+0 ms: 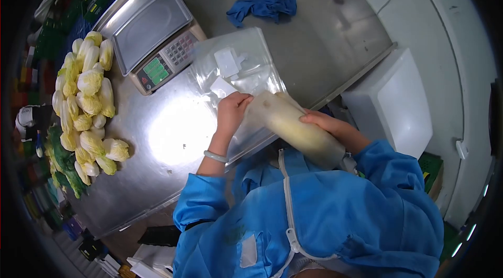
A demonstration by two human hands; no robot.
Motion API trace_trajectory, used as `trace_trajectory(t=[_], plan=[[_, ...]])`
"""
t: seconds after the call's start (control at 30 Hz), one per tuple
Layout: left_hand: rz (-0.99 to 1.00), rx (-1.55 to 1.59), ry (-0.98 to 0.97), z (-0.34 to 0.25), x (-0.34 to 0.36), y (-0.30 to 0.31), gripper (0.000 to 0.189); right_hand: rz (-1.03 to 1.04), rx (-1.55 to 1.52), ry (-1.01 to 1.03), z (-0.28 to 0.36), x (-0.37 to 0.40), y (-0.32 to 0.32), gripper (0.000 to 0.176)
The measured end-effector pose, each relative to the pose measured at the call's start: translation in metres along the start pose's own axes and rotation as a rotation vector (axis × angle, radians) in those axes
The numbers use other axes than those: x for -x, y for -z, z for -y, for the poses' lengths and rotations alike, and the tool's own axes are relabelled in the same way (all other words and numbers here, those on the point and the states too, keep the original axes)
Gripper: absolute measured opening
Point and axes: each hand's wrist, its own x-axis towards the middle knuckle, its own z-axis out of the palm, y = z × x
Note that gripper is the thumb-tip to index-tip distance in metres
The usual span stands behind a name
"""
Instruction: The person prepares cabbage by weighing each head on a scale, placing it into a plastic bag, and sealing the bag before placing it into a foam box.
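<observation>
In front of my chest, my right hand (pixel 324 122) grips a long, pale yellow-green napa cabbage (pixel 298 127), which looks wrapped in a clear plastic bag. The cabbage lies slanted, its pale end with a brownish spot toward my left hand. Fingers of my left hand (pixel 231 113) are pinched together at the edge of the clear plastic beside that end. Under and beyond my hands, a stack of clear plastic bags (pixel 251 50) lies on the metal table, with white labels (pixel 227 63) on top. My right arm and sleeve partly hide the cabbage's lower end.
A digital scale (pixel 157 42) with a lit green display stands beyond my left hand. Several small napa cabbages (pixel 86 100) are piled at the left of the metal table (pixel 141 183), near dark green vegetables (pixel 64 160). A crumpled blue cloth (pixel 264 6) lies farther back. At right stands a white bin (pixel 395 102).
</observation>
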Motion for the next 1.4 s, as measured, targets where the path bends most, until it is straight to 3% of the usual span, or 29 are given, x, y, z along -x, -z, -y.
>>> trace_trajectory(t=[0.03, 0.13, 0.23, 0.3, 0.4, 0.5, 0.57, 0.63, 0.67, 0.7, 0.73, 0.83, 0.9, 0.93, 1.03, 1.1, 1.17, 1.27, 1.37, 1.4], plan=[[-0.013, -0.132, -0.018, -0.001, 0.002, 0.002, 0.015, -0.035, -0.05, -0.02, 0.002, 0.005, -0.004, 0.07], [0.074, -0.269, -0.08, 0.057, 0.009, -0.028, 0.016, 0.108, -0.118, 0.064, -0.017, -0.002, 0.014, 0.068], [0.045, 0.14, 0.047, 0.057, 0.005, -0.027, 0.019, 0.102, 0.086, 0.163, -0.008, -0.002, -0.001, 0.064], [0.012, 0.327, 0.225, 0.019, 0.007, -0.007, 0.02, 0.028, -0.017, 0.069, -0.002, -0.001, -0.01, 0.061], [-0.015, 0.194, 0.094, -0.011, 0.009, 0.003, 0.019, -0.006, -0.054, 0.059, -0.006, -0.015, -0.01, 0.058], [-0.174, -0.116, -0.363, -0.057, 0.007, -0.016, 0.012, -0.01, 0.009, 0.16, -0.003, -0.032, -0.029, 0.054], [-0.088, -0.058, -0.637, -0.086, 0.002, -0.021, 0.01, -0.035, 0.075, 0.287, -0.009, -0.056, -0.028, 0.051], [0.103, -0.124, -0.8, -0.116, 0.008, -0.022, 0.01, -0.064, -0.04, 0.51, -0.063, -0.097, -0.004, 0.05], [0.191, -0.163, -0.878, -0.128, 0.011, -0.018, 0.011, -0.027, -0.085, 0.548, -0.056, -0.099, -0.009, 0.054], [0.188, -0.175, -0.876, -0.132, 0.015, -0.005, 0.025, 0.012, -0.13, 0.585, -0.048, -0.1, -0.016, 0.059], [0.151, 0.036, -0.639, -0.129, 0.021, 0.001, 0.03, 0.053, -0.175, 0.62, -0.04, -0.1, -0.024, 0.063], [0.035, 0.637, 0.085, -0.108, 0.052, 0.012, 0.044, -0.133, 0.136, 0.622, 0.023, -0.041, -0.087, 0.078], [-0.065, 1.032, 0.598, -0.1, 0.089, 0.013, 0.054, -0.245, 0.288, 0.653, 0.02, -0.063, -0.097, 0.078], [0.099, 1.143, 0.795, -0.107, 0.11, 0.007, 0.055, -0.297, 0.37, 0.671, 0.02, -0.07, -0.1, 0.077], [-0.011, 1.324, 0.853, -0.107, 0.152, 0.008, 0.05, -0.373, 0.716, 0.607, 0.021, -0.068, -0.117, 0.079], [-0.08, 1.248, 0.91, -0.113, 0.161, 0.035, 0.044, -0.236, 0.826, 0.609, 0.004, -0.051, -0.131, 0.079], [-0.082, 1.139, 0.855, -0.08, 0.174, 0.053, 0.042, -0.078, 0.81, 0.559, 0.008, -0.017, -0.149, 0.079], [-0.058, 1.043, 0.835, -0.077, 0.178, 0.078, 0.037, 0.071, 1.063, 0.6, 0.023, 0.008, -0.166, 0.07], [-0.078, 1.136, 0.776, -0.054, 0.187, 0.082, 0.034, -0.253, 1.48, 1.193, 0.024, 0.003, -0.19, 0.052], [-0.134, 1.166, 0.787, -0.052, 0.187, 0.083, 0.034, -0.187, 1.565, 1.205, 0.023, -0.004, -0.196, 0.044]])
